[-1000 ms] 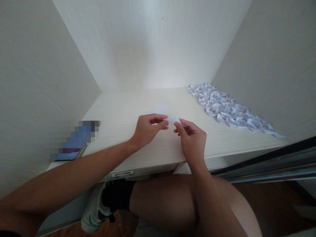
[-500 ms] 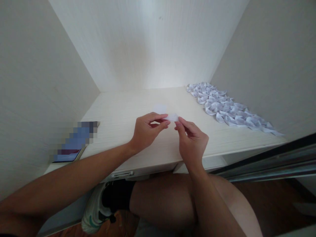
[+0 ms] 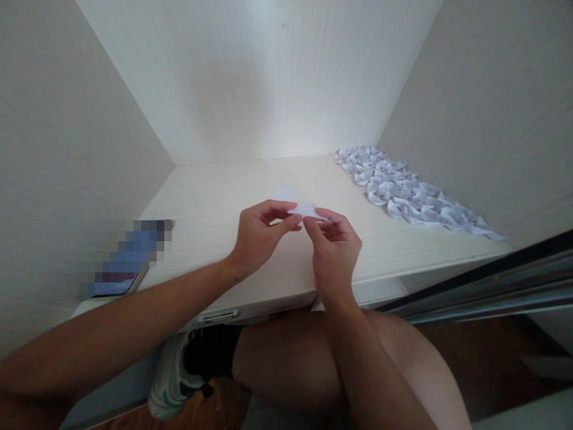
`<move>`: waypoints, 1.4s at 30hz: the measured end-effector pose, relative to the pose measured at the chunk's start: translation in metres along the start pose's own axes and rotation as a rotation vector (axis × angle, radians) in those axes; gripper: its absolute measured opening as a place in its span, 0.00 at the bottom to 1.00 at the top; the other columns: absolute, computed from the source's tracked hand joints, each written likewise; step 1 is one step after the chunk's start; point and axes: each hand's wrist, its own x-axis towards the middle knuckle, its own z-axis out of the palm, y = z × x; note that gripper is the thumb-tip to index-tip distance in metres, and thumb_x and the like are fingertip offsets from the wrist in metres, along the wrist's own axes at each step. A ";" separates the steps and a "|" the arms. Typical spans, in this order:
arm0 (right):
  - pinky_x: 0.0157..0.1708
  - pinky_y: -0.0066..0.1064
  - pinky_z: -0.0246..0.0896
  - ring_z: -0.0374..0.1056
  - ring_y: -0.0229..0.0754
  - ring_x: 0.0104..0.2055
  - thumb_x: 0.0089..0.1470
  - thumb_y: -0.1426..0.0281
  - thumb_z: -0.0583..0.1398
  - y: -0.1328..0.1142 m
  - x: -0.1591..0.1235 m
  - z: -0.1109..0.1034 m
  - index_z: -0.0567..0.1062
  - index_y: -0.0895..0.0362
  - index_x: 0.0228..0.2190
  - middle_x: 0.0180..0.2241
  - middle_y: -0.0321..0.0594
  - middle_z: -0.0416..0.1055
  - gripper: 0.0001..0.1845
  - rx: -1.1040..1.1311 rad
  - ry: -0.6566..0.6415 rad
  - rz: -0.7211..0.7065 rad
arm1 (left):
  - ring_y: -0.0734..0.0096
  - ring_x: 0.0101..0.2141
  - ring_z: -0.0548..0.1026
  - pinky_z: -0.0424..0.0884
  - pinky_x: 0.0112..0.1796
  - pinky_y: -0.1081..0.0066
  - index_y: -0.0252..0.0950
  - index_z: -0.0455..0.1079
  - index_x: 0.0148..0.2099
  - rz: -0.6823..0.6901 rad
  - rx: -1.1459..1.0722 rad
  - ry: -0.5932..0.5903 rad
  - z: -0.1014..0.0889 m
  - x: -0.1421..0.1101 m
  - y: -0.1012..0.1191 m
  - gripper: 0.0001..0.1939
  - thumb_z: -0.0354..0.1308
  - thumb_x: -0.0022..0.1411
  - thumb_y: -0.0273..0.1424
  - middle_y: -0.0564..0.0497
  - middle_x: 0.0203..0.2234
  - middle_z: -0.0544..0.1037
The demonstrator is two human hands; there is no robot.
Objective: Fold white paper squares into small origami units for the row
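Note:
A small folded piece of white paper (image 3: 307,209) is held up between my two hands, above the pale desktop. My left hand (image 3: 261,236) pinches its left end between thumb and fingers. With thumb and fingertips my right hand (image 3: 336,248) grips the right side, the thumb pressing near the lower edge. The paper now looks like a low triangle with a peak on top. Just beyond it a flat white slip of paper (image 3: 286,193) lies on the desk. Parts of the folded paper are hidden behind my fingers.
Many folded white paper pieces (image 3: 403,188) lie in a long band along the right wall. A phone-like device (image 3: 129,257), blurred out, leans at the left wall. Below the desk (image 3: 197,191) edge are a drawer handle (image 3: 218,316) and my legs.
My right hand has moved left, closer to my left hand, and its thumb now presses on the paper. The paper's outline has gone from a strip to a peaked triangle. The view shifted slightly.

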 end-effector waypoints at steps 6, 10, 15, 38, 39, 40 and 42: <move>0.37 0.35 0.72 0.74 0.41 0.35 0.53 0.64 0.67 0.002 -0.004 0.005 0.77 0.53 0.42 0.32 0.37 0.77 0.15 -0.021 0.007 -0.060 | 0.69 0.31 0.81 0.81 0.35 0.66 0.36 0.80 0.37 0.044 0.023 0.038 0.002 -0.002 0.002 0.15 0.78 0.48 0.35 0.51 0.31 0.83; 0.38 0.36 0.72 0.74 0.42 0.36 0.55 0.63 0.66 0.001 -0.005 0.007 0.76 0.53 0.44 0.34 0.38 0.77 0.14 -0.037 0.004 -0.076 | 0.69 0.32 0.81 0.80 0.34 0.67 0.37 0.81 0.37 0.060 0.011 0.041 0.002 -0.002 0.002 0.13 0.77 0.49 0.33 0.51 0.32 0.83; 0.39 0.37 0.73 0.74 0.42 0.36 0.55 0.64 0.66 -0.002 -0.006 0.009 0.75 0.52 0.47 0.33 0.38 0.76 0.18 -0.012 0.010 -0.071 | 0.71 0.31 0.80 0.80 0.32 0.70 0.37 0.81 0.35 0.073 -0.026 0.045 0.004 -0.002 0.003 0.12 0.77 0.48 0.31 0.52 0.31 0.82; 0.34 0.31 0.69 0.72 0.37 0.32 0.50 0.71 0.66 -0.014 -0.023 0.031 0.76 0.55 0.39 0.31 0.33 0.74 0.12 0.141 0.262 -0.083 | 0.74 0.35 0.80 0.82 0.34 0.74 0.39 0.82 0.42 0.460 0.114 -0.013 0.002 -0.014 -0.002 0.09 0.70 0.59 0.22 0.51 0.36 0.80; 0.34 0.31 0.69 0.72 0.37 0.32 0.50 0.71 0.66 -0.015 -0.024 0.031 0.77 0.55 0.39 0.31 0.33 0.74 0.11 0.123 0.284 -0.098 | 0.74 0.36 0.79 0.82 0.34 0.74 0.39 0.82 0.43 0.485 0.126 -0.025 0.002 -0.014 -0.002 0.10 0.69 0.60 0.22 0.51 0.36 0.80; 0.33 0.31 0.69 0.71 0.37 0.32 0.50 0.71 0.66 -0.016 -0.024 0.031 0.77 0.56 0.38 0.31 0.34 0.74 0.10 0.109 0.304 -0.114 | 0.73 0.36 0.79 0.81 0.34 0.74 0.39 0.82 0.43 0.513 0.141 -0.036 0.001 -0.015 -0.001 0.10 0.68 0.60 0.21 0.50 0.37 0.80; 0.32 0.30 0.68 0.71 0.36 0.30 0.51 0.72 0.65 -0.018 -0.025 0.031 0.77 0.56 0.36 0.31 0.34 0.75 0.08 0.080 0.341 -0.146 | 0.73 0.37 0.79 0.81 0.35 0.74 0.39 0.81 0.44 0.575 0.184 -0.048 0.001 -0.015 0.000 0.11 0.68 0.61 0.20 0.50 0.37 0.80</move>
